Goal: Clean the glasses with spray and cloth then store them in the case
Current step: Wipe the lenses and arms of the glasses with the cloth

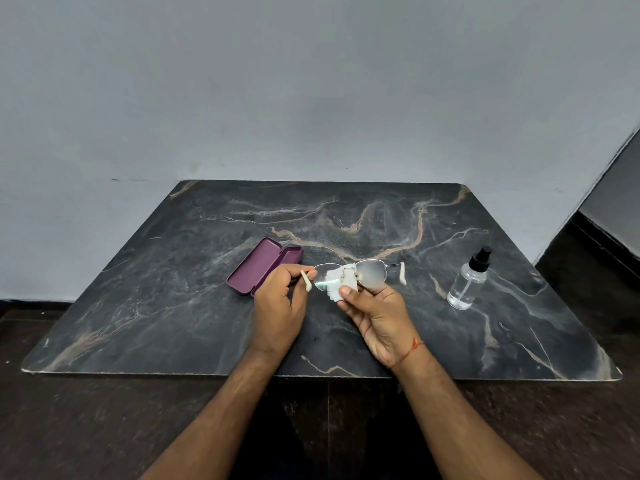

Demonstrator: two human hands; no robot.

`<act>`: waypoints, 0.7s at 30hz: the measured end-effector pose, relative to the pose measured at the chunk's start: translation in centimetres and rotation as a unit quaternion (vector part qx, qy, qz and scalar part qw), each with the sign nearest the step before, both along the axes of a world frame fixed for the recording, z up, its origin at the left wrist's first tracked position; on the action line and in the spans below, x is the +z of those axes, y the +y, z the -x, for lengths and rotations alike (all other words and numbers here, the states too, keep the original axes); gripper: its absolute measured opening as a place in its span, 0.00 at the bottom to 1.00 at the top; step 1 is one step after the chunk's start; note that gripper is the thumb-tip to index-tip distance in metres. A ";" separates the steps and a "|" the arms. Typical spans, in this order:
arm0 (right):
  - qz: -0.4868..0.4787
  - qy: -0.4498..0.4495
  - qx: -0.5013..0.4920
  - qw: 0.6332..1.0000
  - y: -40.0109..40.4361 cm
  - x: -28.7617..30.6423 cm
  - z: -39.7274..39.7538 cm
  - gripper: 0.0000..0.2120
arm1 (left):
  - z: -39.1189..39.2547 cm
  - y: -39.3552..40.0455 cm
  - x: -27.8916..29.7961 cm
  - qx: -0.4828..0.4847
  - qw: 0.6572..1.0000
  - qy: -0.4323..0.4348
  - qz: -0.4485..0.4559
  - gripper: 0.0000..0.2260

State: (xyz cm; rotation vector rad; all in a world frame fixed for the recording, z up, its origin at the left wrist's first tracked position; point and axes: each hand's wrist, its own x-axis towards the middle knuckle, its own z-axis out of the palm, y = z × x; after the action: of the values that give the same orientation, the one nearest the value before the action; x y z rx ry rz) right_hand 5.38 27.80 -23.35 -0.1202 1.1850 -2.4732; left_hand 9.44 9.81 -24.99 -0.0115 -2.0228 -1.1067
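Wire-framed glasses [351, 276] are held above the middle of the dark marble-patterned counter [173, 323], lenses facing the camera, temples spread. The left hand [278, 303] is closed in a pinch on the frame's left end, by the cream temple tip [307, 283]. The right hand [377, 315] is closed on a small white cloth [334, 284], thumb pressing it at the bridge and the left lens. The other temple tip [402, 273] stands clear to the right. A purple glasses case [265, 265] lies open on the counter just behind the left hand. A clear spray bottle [469, 280] with a black nozzle stands upright, well apart to the right. No legible writing or brand marks appear on any item. A red thread [410, 351] circles the right wrist.
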 end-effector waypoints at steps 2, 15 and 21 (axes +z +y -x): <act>0.000 -0.008 -0.002 1.000 0.1 -0.1 0.0 0.19 | 0.1 -0.1 -0.1 0.016 1.000 -0.011 -0.013 0.06; 0.095 -0.048 -0.017 0.994 1.9 0.3 0.8 0.12 | -0.1 -0.2 0.3 0.003 0.999 0.013 -0.046 0.03; 0.064 -0.031 0.020 0.997 3.2 0.4 1.5 0.14 | -0.1 -0.2 0.5 -0.003 0.997 0.031 -0.068 0.16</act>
State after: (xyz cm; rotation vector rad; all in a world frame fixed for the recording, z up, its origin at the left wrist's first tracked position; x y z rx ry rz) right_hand 3.83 31.00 -22.92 -0.1009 0.9904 -2.4981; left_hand 9.53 9.65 -24.52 0.0185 -1.8897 -1.2315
